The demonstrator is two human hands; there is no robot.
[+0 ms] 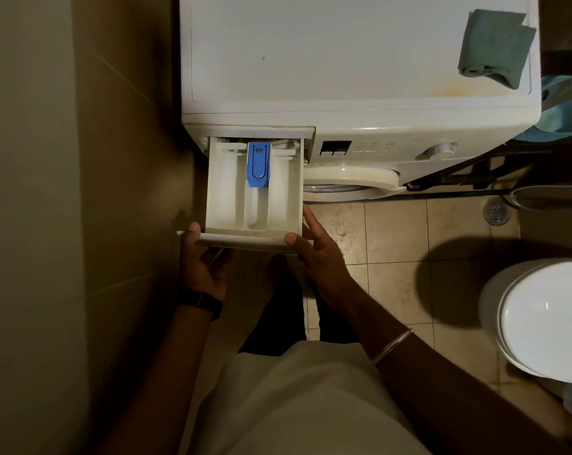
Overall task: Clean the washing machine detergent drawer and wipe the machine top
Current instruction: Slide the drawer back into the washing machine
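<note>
The white detergent drawer [232,198] is pulled far out of the washing machine [360,126], with a blue insert [258,164] in its middle compartment. My left hand [202,267] grips the drawer's front panel at its left end, thumb on top, fingers underneath. My right hand [314,251] holds the front right corner, thumb on the panel's top edge and fingers along the drawer's right side. A folded green cloth [494,47] lies at the far right of the machine top [310,50], which shows yellowish stains near its front right.
A tiled wall [64,192] stands close on the left. On the right, a white toilet lid [540,320] and a floor drain [496,213] sit on the beige tiled floor. A dark rack [458,175] leans beside the machine. The round door [350,182] is below the control panel.
</note>
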